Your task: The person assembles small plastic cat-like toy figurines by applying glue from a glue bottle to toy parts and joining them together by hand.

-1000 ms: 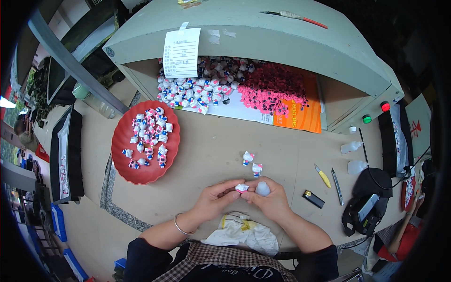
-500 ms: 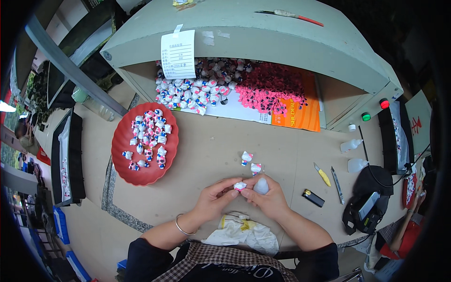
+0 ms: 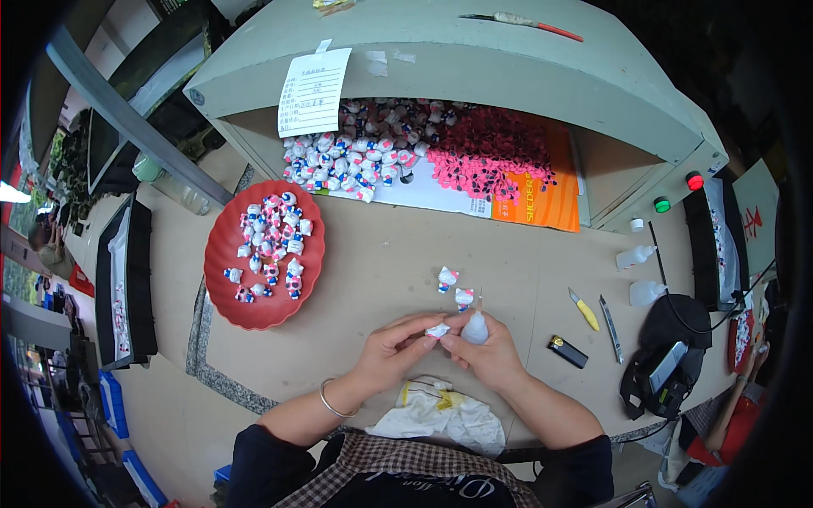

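We pinch a small white cat-shaped figurine [image 3: 438, 330] in our left hand [image 3: 391, 349], fingers closed on it above the tan desk [image 3: 381, 254]. Our right hand [image 3: 487, 354] grips a small translucent squeeze bottle [image 3: 475, 327], nozzle upright beside the figurine, seemingly for close work.

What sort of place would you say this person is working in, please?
Probably a small toy-assembly workbench: the left hand holds a tiny figurine, the right hand a small squeeze bottle, with a red tray of matching figurines nearby.
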A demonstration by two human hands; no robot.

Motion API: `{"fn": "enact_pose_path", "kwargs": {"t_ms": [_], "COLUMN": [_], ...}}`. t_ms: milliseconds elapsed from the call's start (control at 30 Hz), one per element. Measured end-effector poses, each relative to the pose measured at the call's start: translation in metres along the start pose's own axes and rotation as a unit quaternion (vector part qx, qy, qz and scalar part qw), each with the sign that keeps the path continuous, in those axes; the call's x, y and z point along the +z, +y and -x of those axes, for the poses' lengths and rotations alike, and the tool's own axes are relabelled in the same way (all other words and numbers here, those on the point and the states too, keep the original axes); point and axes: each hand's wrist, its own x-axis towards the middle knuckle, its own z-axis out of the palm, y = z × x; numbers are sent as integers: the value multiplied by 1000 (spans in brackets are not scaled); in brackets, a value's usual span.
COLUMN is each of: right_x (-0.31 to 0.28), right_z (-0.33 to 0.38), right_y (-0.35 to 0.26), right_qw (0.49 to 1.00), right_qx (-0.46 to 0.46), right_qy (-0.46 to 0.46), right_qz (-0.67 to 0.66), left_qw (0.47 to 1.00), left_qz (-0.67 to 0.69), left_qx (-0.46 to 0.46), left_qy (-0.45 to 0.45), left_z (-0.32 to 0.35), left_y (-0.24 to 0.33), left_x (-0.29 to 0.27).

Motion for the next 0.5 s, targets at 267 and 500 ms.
{"fn": "enact_pose_path", "kwargs": {"t_ms": [267, 500], "right_x": [-6, 2], "right_z": [-5, -5], "right_y": [10, 5], "right_qw": [978, 962], "right_qx": [-147, -180], "right_qy": [10, 28], "right_qz": [147, 206], "left_qw": [976, 983], "left_qz": [181, 156], "left_qx": [-115, -97], "left_qy": [40, 27], "left_z": [-1, 1], "left_y": [3, -1], "left_x": [-2, -4]}}
